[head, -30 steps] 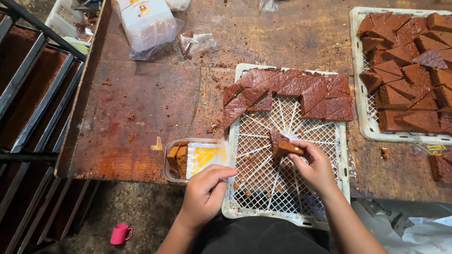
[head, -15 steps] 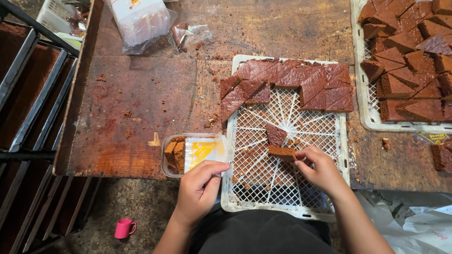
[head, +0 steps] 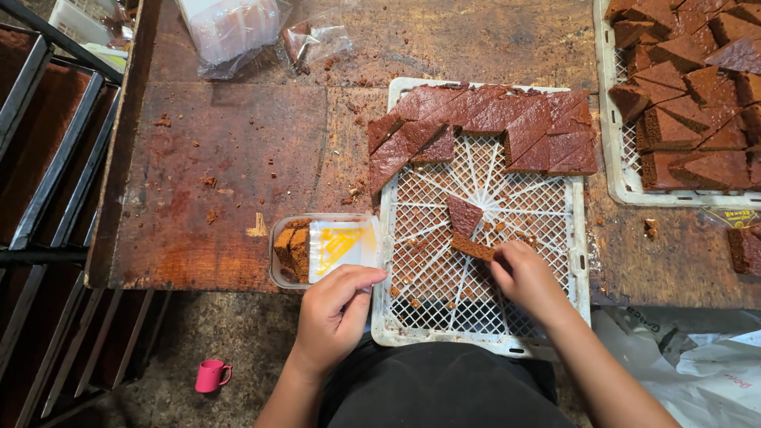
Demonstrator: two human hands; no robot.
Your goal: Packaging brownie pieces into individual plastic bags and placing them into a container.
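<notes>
A brown cake slice is pinched at its near end by the fingers of the right hand, which is curled closed around it over the middle of a white lattice tray. Just beyond the slice, a second triangular piece is seen lying on the lattice, apart from the rest. Along the far edge of the same tray, a row of cut cake pieces is laid edge to edge. The left hand is held half closed at the tray's left rim, its fingertips resting on a small clear plastic container in which a few cake pieces and a yellow-printed wrapper are held. The container is set at the near edge of a worn, crumb-strewn wooden tabletop. Farther right, a second white tray is filled with stacked cake wedges. Clear plastic bags are seen at the far side of the tabletop. On the floor at lower left, a small pink cup is standing.
</notes>
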